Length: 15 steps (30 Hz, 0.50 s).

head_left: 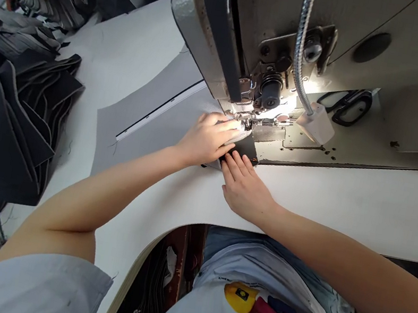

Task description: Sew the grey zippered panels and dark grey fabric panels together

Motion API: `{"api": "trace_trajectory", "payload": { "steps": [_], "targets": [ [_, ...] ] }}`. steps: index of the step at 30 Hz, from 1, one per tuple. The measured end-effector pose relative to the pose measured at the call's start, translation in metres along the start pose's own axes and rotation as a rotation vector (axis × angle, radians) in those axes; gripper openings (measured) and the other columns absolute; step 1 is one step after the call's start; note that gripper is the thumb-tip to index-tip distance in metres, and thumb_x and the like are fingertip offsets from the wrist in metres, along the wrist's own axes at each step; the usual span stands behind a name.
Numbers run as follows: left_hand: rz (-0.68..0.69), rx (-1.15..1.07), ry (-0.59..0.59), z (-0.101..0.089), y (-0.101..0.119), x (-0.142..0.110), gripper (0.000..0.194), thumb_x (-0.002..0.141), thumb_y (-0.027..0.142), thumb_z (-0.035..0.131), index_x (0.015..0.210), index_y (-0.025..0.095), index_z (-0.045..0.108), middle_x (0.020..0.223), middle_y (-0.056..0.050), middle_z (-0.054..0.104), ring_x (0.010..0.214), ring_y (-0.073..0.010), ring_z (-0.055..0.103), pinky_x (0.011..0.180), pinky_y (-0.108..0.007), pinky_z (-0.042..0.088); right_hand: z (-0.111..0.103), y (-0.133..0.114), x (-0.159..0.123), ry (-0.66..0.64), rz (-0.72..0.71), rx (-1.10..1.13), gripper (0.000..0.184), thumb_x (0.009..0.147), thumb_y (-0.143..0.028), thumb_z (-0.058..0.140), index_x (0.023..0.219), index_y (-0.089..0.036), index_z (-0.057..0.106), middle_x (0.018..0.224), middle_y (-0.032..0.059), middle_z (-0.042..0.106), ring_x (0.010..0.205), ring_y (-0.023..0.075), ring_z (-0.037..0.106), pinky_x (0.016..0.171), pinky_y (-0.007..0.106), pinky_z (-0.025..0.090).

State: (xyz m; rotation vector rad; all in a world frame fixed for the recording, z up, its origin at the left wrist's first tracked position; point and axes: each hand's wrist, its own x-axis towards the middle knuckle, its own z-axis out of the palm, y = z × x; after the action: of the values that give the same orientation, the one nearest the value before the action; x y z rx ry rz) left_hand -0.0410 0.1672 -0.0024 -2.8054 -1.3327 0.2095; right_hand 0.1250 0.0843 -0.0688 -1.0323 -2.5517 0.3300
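Observation:
An industrial sewing machine head point(230, 36) overhangs the white work table point(122, 49), with its presser foot point(244, 124) down on the cloth. My left hand point(206, 140) pinches pale folded layers of fabric just before the foot. My right hand point(244, 184) has its fingertips pressed on a black fabric piece point(245, 148) beside them. A wide grey fabric panel point(146, 118) with a white strip and a black line spreads out behind my left hand. The needle is hidden by the machine parts.
Black-handled scissors point(345, 106) lie on the machine bed behind a flexible gooseneck lamp point(303, 33). A pile of black and grey cut pieces point(12, 127) sits on the table's left side. More cut pieces are heaped beyond it and below the curved table edge.

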Motion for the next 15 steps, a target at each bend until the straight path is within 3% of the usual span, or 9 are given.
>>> {"api": "trace_trajectory", "payload": {
  "steps": [4,7,9,11,15],
  "targets": [
    [0.175,-0.026,0.028,0.007,-0.014,-0.001,0.041,0.097,0.025,0.039,0.127,0.027,0.067,0.123,-0.005,0.072,0.102,-0.0273,0.058,0.089,-0.046,0.041,0.000,0.000,0.000,-0.003,-0.004,-0.024,0.052,0.097,-0.016,0.044,0.142,0.008,0.048,0.149,0.0300,0.046,0.142,0.0401,0.042,0.118,0.057,0.036],
    [0.194,-0.058,0.041,0.006,-0.013,0.004,0.039,0.097,0.034,0.041,0.124,0.024,0.067,0.126,-0.006,0.069,0.106,-0.0299,0.057,0.091,-0.047,0.041,0.000,-0.001,0.000,-0.003,-0.016,-0.056,0.052,0.097,-0.016,0.044,0.142,0.009,0.048,0.148,0.0306,0.047,0.142,0.0414,0.042,0.118,0.056,0.037],
    [0.101,-0.116,0.064,0.007,-0.007,0.011,0.039,0.098,0.034,0.037,0.117,0.022,0.069,0.125,-0.008,0.069,0.109,-0.0291,0.057,0.096,-0.046,0.041,0.000,-0.001,0.000,-0.007,-0.013,-0.061,0.052,0.097,-0.017,0.045,0.142,0.009,0.048,0.148,0.0299,0.047,0.142,0.0413,0.042,0.118,0.056,0.036],
    [-0.082,-0.178,0.083,0.009,0.000,0.021,0.035,0.095,0.029,0.040,0.110,0.018,0.070,0.117,-0.010,0.070,0.108,-0.0274,0.058,0.097,-0.043,0.043,-0.001,-0.001,0.000,-0.011,-0.006,-0.056,0.052,0.096,-0.017,0.045,0.142,0.007,0.048,0.148,0.0291,0.047,0.142,0.0407,0.041,0.119,0.056,0.035],
    [-0.393,-0.253,0.036,0.011,0.009,0.043,0.020,0.085,0.028,0.054,0.094,0.017,0.069,0.093,-0.009,0.073,0.092,-0.0260,0.063,0.083,-0.035,0.048,0.000,-0.001,0.000,-0.012,-0.002,-0.031,0.052,0.096,-0.017,0.046,0.143,0.006,0.048,0.151,0.0287,0.044,0.144,0.0386,0.039,0.120,0.056,0.033]
  ]
}}
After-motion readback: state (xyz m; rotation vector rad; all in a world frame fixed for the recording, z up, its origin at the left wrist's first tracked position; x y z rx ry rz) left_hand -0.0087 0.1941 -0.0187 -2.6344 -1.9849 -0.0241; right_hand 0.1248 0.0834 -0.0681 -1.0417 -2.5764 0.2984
